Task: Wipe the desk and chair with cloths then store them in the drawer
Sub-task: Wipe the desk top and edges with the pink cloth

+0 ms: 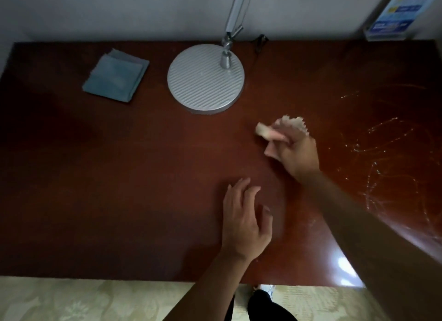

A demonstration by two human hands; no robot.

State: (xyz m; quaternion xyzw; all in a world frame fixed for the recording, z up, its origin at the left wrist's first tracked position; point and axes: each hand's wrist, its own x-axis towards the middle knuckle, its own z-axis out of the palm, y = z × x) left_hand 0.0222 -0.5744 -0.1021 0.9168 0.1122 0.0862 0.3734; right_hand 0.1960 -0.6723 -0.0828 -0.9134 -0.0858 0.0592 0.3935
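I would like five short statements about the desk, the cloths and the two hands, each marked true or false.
1. The right hand grips a light cloth on the desk. True.
2. The left hand holds the blue cloth. False: it is open and holds nothing.
3. The blue cloth lies folded, left of the lamp base. True.
4. The lamp base is square. False: it is round.
5. Wet streaks show on the desk's right part. True.

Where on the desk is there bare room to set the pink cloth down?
Bare wood runs along the near edge left of the left hand, below the folded blue cloth. It is tighter between the lamp base and the right hand gripping the pink cloth; wet streaks cover the right side.
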